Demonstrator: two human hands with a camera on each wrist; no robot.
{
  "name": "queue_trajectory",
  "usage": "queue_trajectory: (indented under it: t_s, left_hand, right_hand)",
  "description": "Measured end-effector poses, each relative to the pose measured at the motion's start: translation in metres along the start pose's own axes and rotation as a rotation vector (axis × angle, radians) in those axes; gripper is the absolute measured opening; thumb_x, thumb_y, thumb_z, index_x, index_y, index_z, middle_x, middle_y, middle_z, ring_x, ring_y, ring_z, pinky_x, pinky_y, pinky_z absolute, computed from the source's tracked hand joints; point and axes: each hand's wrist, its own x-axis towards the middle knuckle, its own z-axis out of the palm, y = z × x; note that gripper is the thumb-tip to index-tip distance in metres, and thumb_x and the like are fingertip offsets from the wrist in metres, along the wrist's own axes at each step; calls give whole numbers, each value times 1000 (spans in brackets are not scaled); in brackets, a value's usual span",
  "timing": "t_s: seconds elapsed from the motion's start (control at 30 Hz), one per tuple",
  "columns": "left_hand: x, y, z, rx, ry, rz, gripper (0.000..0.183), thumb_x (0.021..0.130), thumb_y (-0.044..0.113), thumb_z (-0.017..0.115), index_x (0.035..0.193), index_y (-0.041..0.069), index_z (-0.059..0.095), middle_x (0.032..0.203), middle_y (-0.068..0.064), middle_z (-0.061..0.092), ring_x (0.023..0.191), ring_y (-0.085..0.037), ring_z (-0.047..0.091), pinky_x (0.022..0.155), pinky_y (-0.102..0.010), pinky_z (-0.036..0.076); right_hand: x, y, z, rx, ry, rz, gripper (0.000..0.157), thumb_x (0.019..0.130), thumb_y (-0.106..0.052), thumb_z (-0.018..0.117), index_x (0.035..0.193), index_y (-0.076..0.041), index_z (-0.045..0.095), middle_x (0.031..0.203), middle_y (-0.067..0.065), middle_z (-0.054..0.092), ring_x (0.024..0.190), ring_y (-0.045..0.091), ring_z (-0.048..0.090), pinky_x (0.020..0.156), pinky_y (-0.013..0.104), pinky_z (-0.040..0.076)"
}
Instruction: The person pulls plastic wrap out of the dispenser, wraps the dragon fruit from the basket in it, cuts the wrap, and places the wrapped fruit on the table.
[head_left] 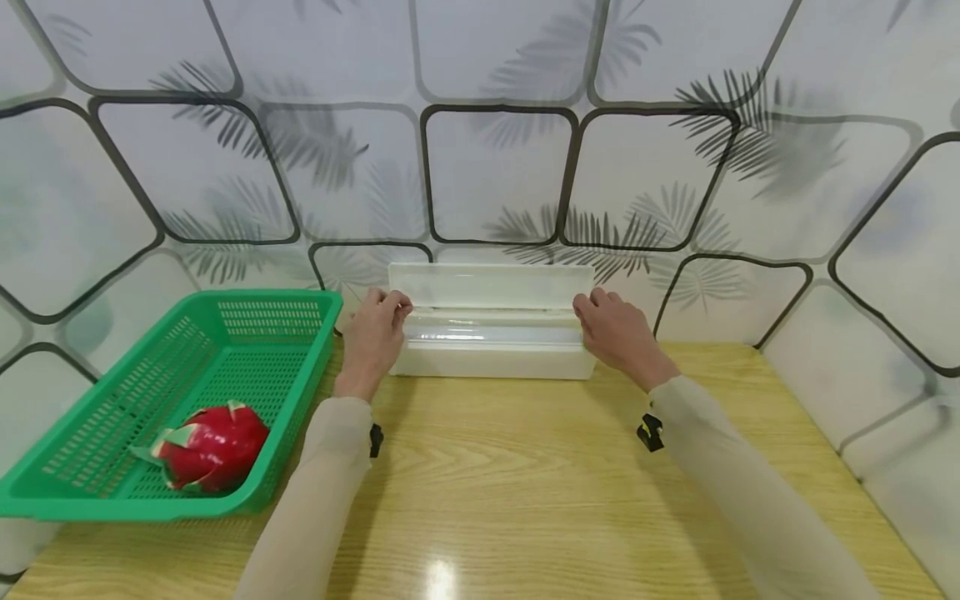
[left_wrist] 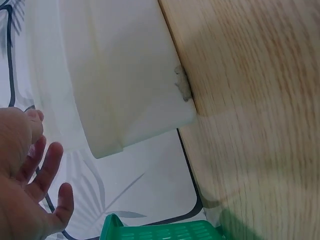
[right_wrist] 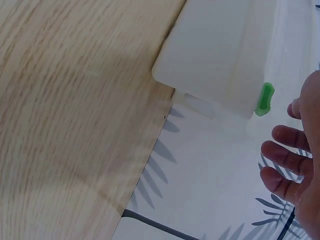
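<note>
Standing open at back of the wood-grain counter (head_left: pixel 480 475), by the leaf-patterned wall (head_left: pixel 495 175): white rectangular plastic box (head_left: pixel 491 364) w/ raised white lid (head_left: pixel 491 287), clear shiny film (head_left: pixel 487 334) inside. L hand (head_left: pixel 372 336) at lid's L end, R hand (head_left: pixel 617 333) at R; each grip's fingers bent, nearly closed, can't tell if holding anything. Green plastic mesh basket (head_left: pixel 112 510) w/ red dragon fruit (head_left: pixel 217 450) sits L.

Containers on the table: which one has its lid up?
The white box, right of the green basket: its lid stands raised, while the green basket shows none.
</note>
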Motion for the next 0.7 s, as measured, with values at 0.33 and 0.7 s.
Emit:
queue_trajectory:
  t_s: [0.33,0.7]
  left_hand:
    - [-3,-2,3,176,63,92,18,107,24,53,105,8,63,108,-16,62,90,-38,63,78,-57,46]
    - [-7,-5,-1,-227,-74,73,13,104,6,56,107,-4,63,100,-22,66,86,-35,65,76,-46,54]
  right_hand:
    - [-5,2,3,-242,162,-130,19,103,-14,57,91,-2,49,75,11,46,59,26,42,51,29,23]
    - [-9,2,-1,350,-53,87,17,106,-11,54,113,0,66,80,10,64,62,19,51,58,32,41]
